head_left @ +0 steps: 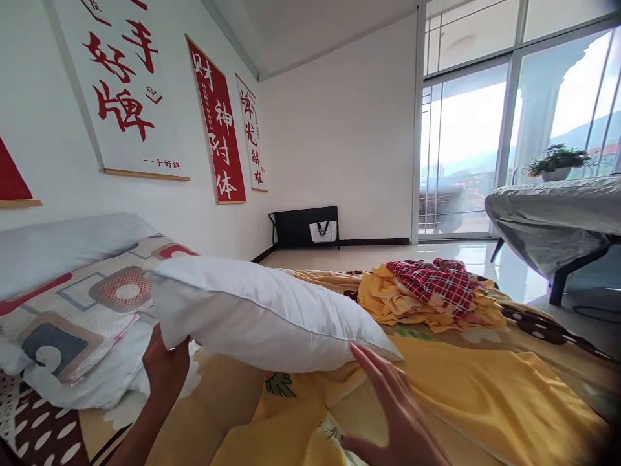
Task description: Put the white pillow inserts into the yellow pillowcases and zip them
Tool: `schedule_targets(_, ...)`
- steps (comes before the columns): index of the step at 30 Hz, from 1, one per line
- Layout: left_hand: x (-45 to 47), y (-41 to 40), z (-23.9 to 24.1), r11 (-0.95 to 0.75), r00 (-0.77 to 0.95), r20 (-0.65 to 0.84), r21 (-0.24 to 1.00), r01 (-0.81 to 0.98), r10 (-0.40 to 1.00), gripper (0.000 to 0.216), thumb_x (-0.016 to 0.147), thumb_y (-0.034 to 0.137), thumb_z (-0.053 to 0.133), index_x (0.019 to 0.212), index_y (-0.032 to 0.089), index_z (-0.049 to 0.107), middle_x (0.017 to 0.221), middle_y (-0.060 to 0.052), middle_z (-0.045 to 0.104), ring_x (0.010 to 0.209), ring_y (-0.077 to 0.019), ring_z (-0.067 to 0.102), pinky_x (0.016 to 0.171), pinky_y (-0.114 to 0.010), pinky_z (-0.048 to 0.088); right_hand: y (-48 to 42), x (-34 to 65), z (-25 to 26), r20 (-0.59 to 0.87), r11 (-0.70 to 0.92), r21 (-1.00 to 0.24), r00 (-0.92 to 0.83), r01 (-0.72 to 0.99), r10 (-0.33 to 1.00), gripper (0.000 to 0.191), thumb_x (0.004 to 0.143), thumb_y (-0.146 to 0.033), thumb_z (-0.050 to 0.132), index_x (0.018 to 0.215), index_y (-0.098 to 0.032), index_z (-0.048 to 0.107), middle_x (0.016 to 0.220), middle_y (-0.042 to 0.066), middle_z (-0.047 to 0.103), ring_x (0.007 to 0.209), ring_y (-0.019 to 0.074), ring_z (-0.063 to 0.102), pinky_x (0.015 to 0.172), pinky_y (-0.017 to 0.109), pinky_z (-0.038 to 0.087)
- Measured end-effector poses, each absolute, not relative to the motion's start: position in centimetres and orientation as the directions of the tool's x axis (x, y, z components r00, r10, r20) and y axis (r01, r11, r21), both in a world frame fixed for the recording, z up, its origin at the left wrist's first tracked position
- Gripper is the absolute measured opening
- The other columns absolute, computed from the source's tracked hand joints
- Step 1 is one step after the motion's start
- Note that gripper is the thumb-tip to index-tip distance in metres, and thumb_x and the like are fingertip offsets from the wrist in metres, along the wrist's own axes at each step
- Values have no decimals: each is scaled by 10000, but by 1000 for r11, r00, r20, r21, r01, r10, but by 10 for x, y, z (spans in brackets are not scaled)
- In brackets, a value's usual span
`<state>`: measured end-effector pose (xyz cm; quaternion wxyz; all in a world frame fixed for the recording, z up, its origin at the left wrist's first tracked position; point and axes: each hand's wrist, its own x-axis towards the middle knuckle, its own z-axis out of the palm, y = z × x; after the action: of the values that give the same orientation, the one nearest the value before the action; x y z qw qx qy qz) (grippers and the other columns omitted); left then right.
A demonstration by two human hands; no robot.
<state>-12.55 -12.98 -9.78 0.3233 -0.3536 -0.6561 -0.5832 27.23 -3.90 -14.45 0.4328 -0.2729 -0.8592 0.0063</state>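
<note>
A plump white pillow (272,310) spans the middle of the view, its left end raised above the bed. My left hand (167,366) grips the pillow's near left corner, with the fingertips hidden against the fabric. Close to the pillow's right end is my right hand (388,401), its fingers stretched out and thumb apart. Its fingertips meet the lower edge of the pillow in view, though firm contact is hard to judge. Beneath lies a yellow cloth (485,375) spread over the patterned bedding.
Left of the pillow lie a patterned pillow (77,310) and another white pillow (63,249). Crumpled yellow fabric (383,298) with a red checked cloth (436,281) sits on the bed's far side. A covered table (557,207) holding a potted plant (557,162) stands at right.
</note>
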Motion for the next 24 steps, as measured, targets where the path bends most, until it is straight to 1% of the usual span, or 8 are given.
schedule_targets(2, -102, -125, -80, -35, -489, 872, 489, 871, 24, 164, 728, 317, 575, 741, 165, 632, 782, -48, 640, 745, -196, 596, 666, -268, 464, -42, 228, -99, 809, 878, -172, -445, 446, 384, 1115, 654, -418, 760, 1524, -240, 86, 1530, 171, 281, 1383, 367, 305, 1051, 524, 353)
schedule_targets(5, -67, -115, -63, -194, -509, 858, 491, 849, -60, 174, 781, 293, 564, 865, 165, 646, 857, -42, 659, 808, -184, 601, 729, -278, 473, -35, 169, -47, 811, 817, -291, -324, 498, 487, 1190, 578, -398, 800, 1519, -160, 112, 1535, 227, 230, 1414, 396, 202, 1060, 562, 269)
schedule_targets(8, -35, -105, -53, -312, -531, 844, 484, 818, -82, 221, 830, 286, 549, 992, 176, 651, 1007, -57, 674, 951, -196, 611, 824, -302, 480, -15, 138, -27, 707, 719, -487, -260, 496, 658, 753, 689, -322, 695, 1380, -161, 444, 1298, 191, 556, 1223, 356, 480, 981, 497, 341)
schedule_targets(11, -4, -101, -46, -340, -438, 897, 393, 854, -64, 269, 880, 243, 518, 1116, 196, 639, 1199, -90, 631, 1138, -211, 570, 953, -342, 444, 5, 137, -21, 651, 684, -548, -268, 481, 710, 257, 742, -208, 584, 978, -166, 679, 976, 133, 696, 972, 301, 606, 871, 411, 408)
schedule_targets(16, 42, -115, -64, -229, -35, 996, 16, 973, -79, 653, 796, 137, 645, 1399, 209, 407, 1461, -160, 387, 1367, -257, 349, 1108, -407, 284, 28, 165, 13, 730, 727, -606, -139, 323, 669, 129, 667, -142, 557, 744, -175, 656, 880, 103, 720, 813, 249, 625, 733, 319, 453)
schedule_targets(19, 62, -118, -102, -405, 205, 977, -169, 898, 49, 606, 750, 60, 648, 1312, 226, 489, 1254, -112, 563, 1214, -224, 498, 1028, -362, 354, 26, 186, 53, 753, 718, -631, 7, 293, 658, 121, 649, -152, 530, 721, -156, 627, 864, 88, 709, 830, 257, 610, 681, 299, 447)
schedule_targets(21, 77, -109, -132, -605, 235, 882, 68, 793, 408, 386, 785, 108, 624, 1145, 247, 603, 1058, -63, 646, 1040, -206, 585, 957, -354, 399, 18, 201, 83, 771, 743, -636, 136, 210, 622, 96, 643, -171, 519, 698, -150, 595, 765, 52, 669, 791, 248, 591, 630, 288, 433)
schedule_targets(24, 107, -79, -165, -366, 62, 369, 862, 350, 928, 348, 729, 281, 730, 1067, 252, 652, 1070, -86, 664, 1051, -250, 580, 949, -394, 417, 4, 226, 129, 789, 839, -544, 355, 25, 501, 93, 669, -196, 511, 745, -173, 560, 704, -7, 582, 743, 187, 544, 615, 280, 436)
